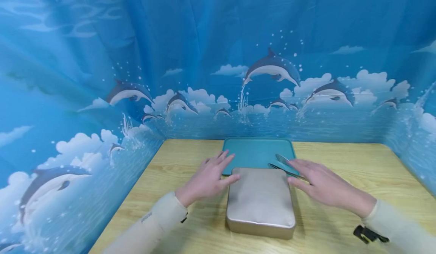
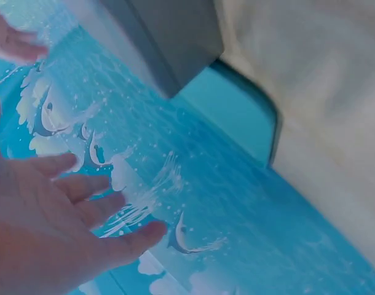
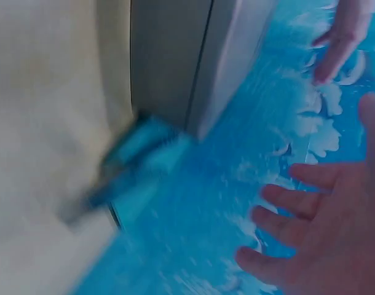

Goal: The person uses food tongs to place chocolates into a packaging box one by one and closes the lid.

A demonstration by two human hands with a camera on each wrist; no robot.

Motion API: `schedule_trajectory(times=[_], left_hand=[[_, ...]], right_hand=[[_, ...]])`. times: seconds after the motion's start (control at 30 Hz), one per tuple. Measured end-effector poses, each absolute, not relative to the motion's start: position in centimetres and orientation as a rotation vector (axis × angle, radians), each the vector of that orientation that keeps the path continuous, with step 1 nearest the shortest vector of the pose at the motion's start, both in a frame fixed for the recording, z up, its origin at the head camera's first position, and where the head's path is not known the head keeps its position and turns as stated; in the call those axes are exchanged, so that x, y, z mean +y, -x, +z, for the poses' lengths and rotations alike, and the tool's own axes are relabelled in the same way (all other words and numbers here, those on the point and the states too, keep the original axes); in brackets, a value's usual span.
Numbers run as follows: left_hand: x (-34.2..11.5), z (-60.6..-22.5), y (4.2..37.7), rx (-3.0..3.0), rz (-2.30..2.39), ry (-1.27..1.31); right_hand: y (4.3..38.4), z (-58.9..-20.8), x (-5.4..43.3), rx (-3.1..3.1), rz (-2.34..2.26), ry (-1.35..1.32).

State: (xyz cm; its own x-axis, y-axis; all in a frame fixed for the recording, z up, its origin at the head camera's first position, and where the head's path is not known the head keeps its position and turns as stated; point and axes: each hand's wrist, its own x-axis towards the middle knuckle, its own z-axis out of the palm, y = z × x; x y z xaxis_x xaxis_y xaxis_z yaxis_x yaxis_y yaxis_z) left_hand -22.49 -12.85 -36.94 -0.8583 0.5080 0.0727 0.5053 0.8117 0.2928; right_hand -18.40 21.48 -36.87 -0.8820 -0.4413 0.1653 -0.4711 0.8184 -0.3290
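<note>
A pale gold box (image 1: 260, 199) with rounded corners and a closed lid lies on the table between the two hands. My left hand (image 1: 212, 178) is beside its far left corner with fingers spread and holds nothing. At the far right corner, my right hand (image 1: 328, 186) has its fingers extended, also holding nothing. A pair of metal tongs (image 1: 285, 168) lies partly over the teal tray (image 1: 257, 148), its handle end hidden behind the right hand. In the right wrist view the tongs (image 3: 123, 175) are blurred beside the box (image 3: 166, 64). Whether either hand touches the box is unclear.
The teal tray sits at the back of the wooden table (image 1: 180, 151), behind the box and partly covered by it from this viewpoint. A blue curtain (image 1: 204, 76) printed with dolphins rises along the table's back and left sides.
</note>
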Motion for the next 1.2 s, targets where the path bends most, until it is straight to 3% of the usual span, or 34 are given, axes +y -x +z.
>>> schedule_trajectory(times=[0.27, 0.47, 1.2], left_hand=[[-10.1, -36.1, 27.0, 3.015, 0.151, -0.912], [-9.1, -36.3, 28.8, 2.983, 0.031, -0.859], [-9.8, -37.8, 29.3, 2.942, 0.046, -0.828]], right_hand=[[24.8, -35.4, 19.6, -2.928, 0.212, -0.828], [27.5, -35.9, 18.7, -2.957, 0.183, -0.82], [28.1, -37.1, 18.0, -2.952, 0.159, -0.84]])
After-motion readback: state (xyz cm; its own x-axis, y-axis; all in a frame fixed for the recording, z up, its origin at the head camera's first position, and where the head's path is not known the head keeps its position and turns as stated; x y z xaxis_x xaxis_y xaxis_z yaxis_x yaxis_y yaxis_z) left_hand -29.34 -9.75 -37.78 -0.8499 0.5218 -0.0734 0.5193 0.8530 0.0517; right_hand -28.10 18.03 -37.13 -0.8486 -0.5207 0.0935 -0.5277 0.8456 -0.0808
